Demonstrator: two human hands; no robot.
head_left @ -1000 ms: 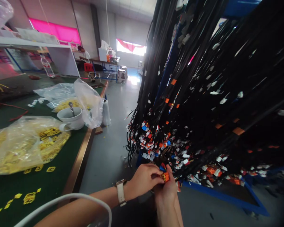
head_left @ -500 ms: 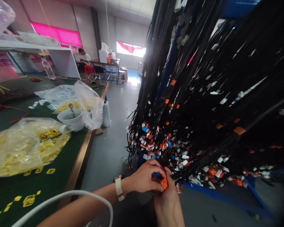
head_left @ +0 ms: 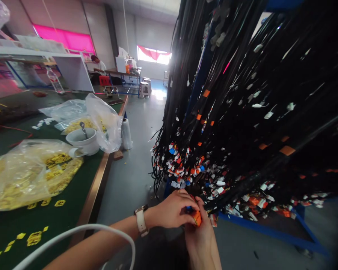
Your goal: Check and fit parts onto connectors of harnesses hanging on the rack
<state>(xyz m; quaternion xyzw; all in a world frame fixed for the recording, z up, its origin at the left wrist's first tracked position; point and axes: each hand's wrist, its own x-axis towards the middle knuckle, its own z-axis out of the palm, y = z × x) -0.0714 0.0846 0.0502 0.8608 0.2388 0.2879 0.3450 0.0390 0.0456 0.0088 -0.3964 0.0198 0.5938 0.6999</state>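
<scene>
Orange connector (head_left: 197, 218) held between left hand (head_left: 169, 210) and right hand (head_left: 202, 231), together beyond the right edge of the worktop (head_left: 71, 215), grey floor (head_left: 135, 168) alongside; near that edge, one mug (head_left: 87, 145) holding one spoon (head_left: 83, 128).

Orange connector (head_left: 197, 218), seemingly smooth plastic

The head view looks forward and down over the left hand (head_left: 169, 211).

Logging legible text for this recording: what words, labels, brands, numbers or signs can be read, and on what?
None can be read.
Bottle: its red markings are too small and blurred.
White pieces among the black cables: any print is too small.
Held orange piece: no legible marking.
</scene>
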